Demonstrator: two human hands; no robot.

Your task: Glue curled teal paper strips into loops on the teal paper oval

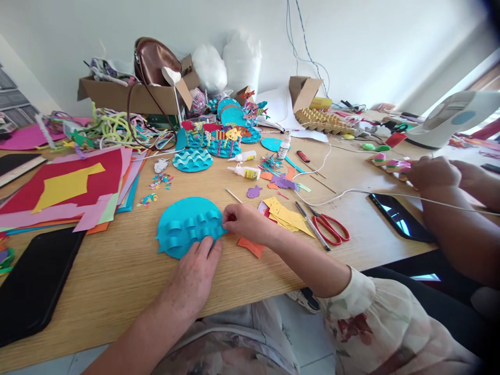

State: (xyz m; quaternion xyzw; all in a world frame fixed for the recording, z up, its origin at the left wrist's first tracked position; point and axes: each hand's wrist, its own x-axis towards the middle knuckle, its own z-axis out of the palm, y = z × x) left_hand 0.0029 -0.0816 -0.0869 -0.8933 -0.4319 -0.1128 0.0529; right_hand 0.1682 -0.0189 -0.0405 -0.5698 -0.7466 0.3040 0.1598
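Observation:
A round blue paper piece [187,208] lies on the table before me, with rows of raised, looped paper strips [191,224] across its lower half. My left hand [198,263] rests its fingertips on the lower right part of the blue paper, fingers stretched out. At the right edge, my right hand [244,221] pinches the end of a blue paper strip; the fingertips hide most of that end. Just beyond lie a thin wooden stick [233,195] and a purple paper fish [254,191]. An orange paper scrap [250,247] sits below my right wrist.
Red scissors [331,228], a pen [312,225] and yellow paper pieces [287,213] lie to the right. Glue bottles [245,172] and finished blue paper crafts [193,160] stand farther back. Coloured sheets [70,182] and a black tablet [39,276] are left. Another person's hands [433,174] work at right.

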